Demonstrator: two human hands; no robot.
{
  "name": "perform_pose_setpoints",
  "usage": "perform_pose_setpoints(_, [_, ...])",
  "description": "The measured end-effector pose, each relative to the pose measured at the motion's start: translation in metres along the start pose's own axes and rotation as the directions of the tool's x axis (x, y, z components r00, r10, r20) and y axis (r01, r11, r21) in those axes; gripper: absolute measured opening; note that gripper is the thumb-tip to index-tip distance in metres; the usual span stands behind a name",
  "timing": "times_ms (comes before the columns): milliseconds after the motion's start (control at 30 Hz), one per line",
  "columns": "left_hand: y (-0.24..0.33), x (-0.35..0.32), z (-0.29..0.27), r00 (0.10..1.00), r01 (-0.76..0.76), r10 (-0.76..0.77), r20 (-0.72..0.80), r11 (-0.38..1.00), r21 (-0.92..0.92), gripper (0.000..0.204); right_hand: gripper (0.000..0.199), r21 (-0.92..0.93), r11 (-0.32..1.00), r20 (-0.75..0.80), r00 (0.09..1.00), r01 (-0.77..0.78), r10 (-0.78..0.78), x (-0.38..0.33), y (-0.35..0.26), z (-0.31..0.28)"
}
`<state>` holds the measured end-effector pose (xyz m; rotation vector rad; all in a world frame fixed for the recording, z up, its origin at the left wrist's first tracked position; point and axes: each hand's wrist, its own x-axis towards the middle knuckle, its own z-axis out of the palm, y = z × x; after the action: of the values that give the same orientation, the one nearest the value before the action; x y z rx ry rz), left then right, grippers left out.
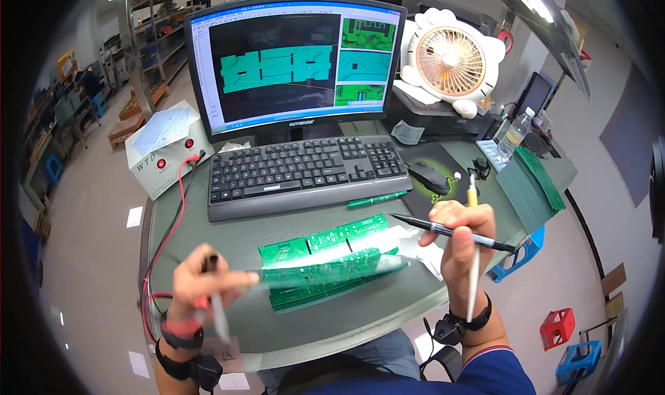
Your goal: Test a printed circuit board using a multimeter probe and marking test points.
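My left hand point(201, 277) grips a red-handled test probe point(215, 305) and pinches the left end of a green circuit board point(332, 269), lifting it off a stack of like boards point(325, 239) on the desk. My right hand point(465, 232) is closed on a black pen point(450, 231) that points left toward the boards, and also on a thin yellow-tipped probe point(474, 256) that runs up and down through the fist. The lifted board's right end is close to the right hand.
A black keyboard point(305, 173), a mouse point(428, 177) on its pad and a green pen point(377, 200) lie behind the boards. Behind them are a monitor point(298, 63), a white tester box point(166, 149) with a red lead, a fan point(454, 61), a bottle point(514, 135) and stacked green boards point(530, 187) at right.
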<state>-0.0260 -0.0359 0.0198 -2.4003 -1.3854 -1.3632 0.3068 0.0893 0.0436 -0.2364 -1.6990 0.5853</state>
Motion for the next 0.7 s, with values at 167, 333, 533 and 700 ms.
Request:
perform_pose_setpoints(167, [0.028, 0.006, -0.006, 0.938, -0.315, 0.288, 0.195, 0.940, 0.130, 0.031, 0.022, 0.039, 0.997, -0.050, 0.997, -0.065, 0.067, -0.007, -0.013, -0.013])
perform_pose_setpoints(333, [0.031, 0.008, -0.003, 0.917, -0.368, 0.333, 0.218, 0.918, 0.147, 0.030, 0.020, 0.020, 0.998, 0.001, 0.998, -0.057, 0.057, -0.015, -0.015, -0.017])
perform_pose_setpoints(533, [0.021, 0.002, 0.018, 0.918, 0.349, -0.389, -0.081, 0.886, -0.304, 0.008, 0.019, -0.037, 0.999, -0.090, 0.995, 0.035, -0.038, 0.002, -0.020, -0.012])
perform_pose_setpoints(700, [-0.002, -0.006, 0.032, 0.515, 0.782, -0.808, 0.285, 0.306, -0.543, 0.020, 0.014, -0.082, 0.964, 0.261, 0.928, -0.253, 0.265, 0.001, -0.010, 0.018])
